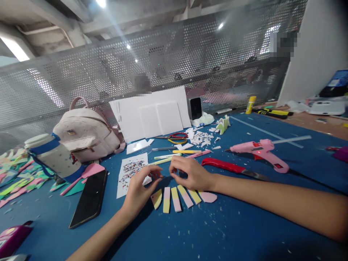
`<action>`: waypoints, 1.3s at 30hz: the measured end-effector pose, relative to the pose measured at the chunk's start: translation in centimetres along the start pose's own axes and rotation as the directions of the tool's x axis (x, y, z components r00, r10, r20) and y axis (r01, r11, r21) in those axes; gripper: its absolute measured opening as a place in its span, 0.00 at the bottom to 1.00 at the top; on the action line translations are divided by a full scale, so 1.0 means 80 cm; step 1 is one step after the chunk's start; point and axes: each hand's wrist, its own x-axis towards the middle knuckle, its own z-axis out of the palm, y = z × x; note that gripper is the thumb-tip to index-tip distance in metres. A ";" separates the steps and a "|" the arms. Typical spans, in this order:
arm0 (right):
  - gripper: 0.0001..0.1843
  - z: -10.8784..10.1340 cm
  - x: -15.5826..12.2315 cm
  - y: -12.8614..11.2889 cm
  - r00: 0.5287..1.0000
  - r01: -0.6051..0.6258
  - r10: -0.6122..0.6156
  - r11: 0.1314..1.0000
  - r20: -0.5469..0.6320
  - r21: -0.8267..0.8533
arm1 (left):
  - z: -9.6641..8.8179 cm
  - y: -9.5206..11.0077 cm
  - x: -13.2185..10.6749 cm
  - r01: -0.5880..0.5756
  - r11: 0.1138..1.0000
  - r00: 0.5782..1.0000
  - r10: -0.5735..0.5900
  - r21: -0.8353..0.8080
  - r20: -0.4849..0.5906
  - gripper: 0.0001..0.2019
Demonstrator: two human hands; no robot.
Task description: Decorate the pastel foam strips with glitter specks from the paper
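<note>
My left hand [140,188] is curled in a pinch near the middle of the blue table [206,232], thumb and forefinger closed on something small I cannot make out. My right hand [191,173] rests just to its right, palm down, fingers bent together and fingertips nearly meeting the left ones. Below both hands, several pink-and-yellow foam strips [176,198] lie fanned out side by side, and a pink rounded piece [208,197] sits at the fan's right end.
A black phone [90,197] lies at left, beside a paper sheet with confetti [132,173]. A red-handled knife [231,168] and a pink glue gun [261,152] lie at right. White foam boards [152,114], a backpack [84,132], a bottle [53,156], scissors [177,137] stand behind.
</note>
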 end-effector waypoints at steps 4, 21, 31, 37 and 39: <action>0.03 0.000 0.000 0.000 1.000 -0.006 0.006 1.000 -0.016 -0.003 | -0.001 0.003 0.000 0.004 1.000 1.000 -0.004 -0.002 0.000 0.09; 0.03 0.000 0.001 0.000 0.999 0.013 -0.012 1.000 -0.050 0.013 | -0.001 0.004 0.001 0.012 0.999 1.000 -0.012 -0.044 -0.005 0.09; 0.03 0.000 0.000 0.000 0.999 0.014 -0.014 1.000 -0.038 0.010 | -0.001 0.003 0.002 -0.004 0.999 1.000 0.003 -0.054 -0.014 0.11; 0.03 0.000 0.001 0.000 0.999 0.015 -0.015 1.000 -0.031 0.009 | -0.001 0.005 0.001 -0.014 0.999 1.000 0.014 -0.044 -0.016 0.10; 0.03 0.000 0.001 0.000 1.000 0.014 -0.014 1.000 -0.022 0.009 | 0.000 0.004 0.001 -0.019 0.999 1.000 0.018 -0.046 -0.013 0.11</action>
